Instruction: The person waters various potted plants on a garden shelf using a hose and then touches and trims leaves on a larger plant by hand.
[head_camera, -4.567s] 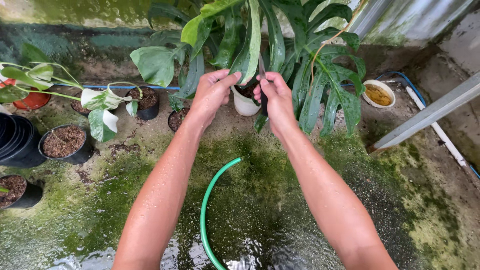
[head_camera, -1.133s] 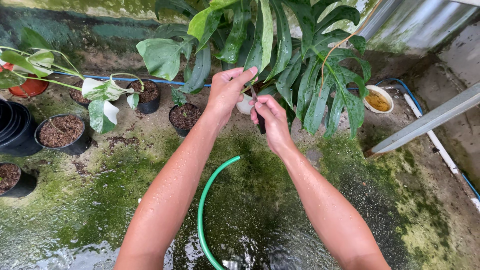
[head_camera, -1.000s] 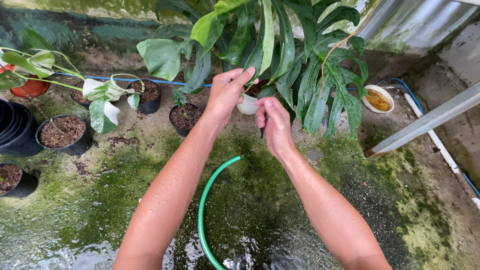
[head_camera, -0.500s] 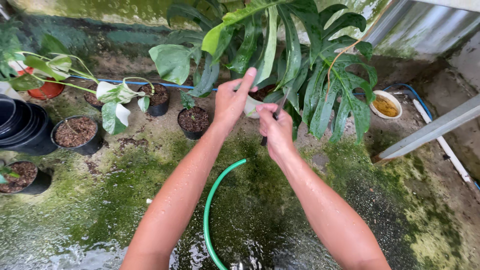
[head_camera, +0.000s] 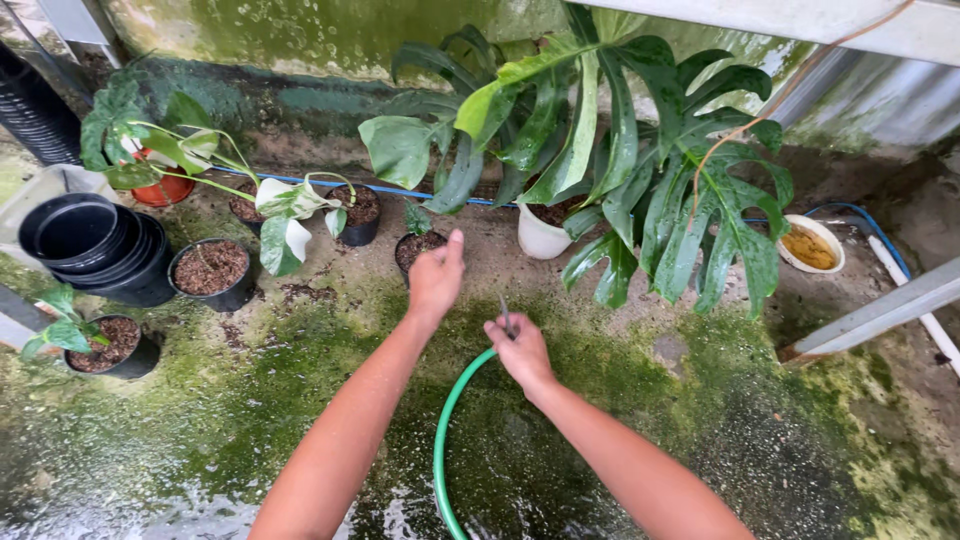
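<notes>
Nearest, a green hose curves over the wet, mossy floor, its end just beside the right hand. Farther off stand a small black pot of soil, a black pot of brown bark chips, a stack of empty black pots and a white pot bearing the big split-leaf plant; a white bowl of yellowish matter sits at the far right.

Half a second ago both hands were up among the leaves by the white pot; now they have drawn back and hang low over the floor, well clear of the plant.

The right hand is closed around a slim dark tool, its tip sticking up past the fingers. The left hand is loosely curled with the forefinger stretched out, holding nothing, over the small black pot.
</notes>
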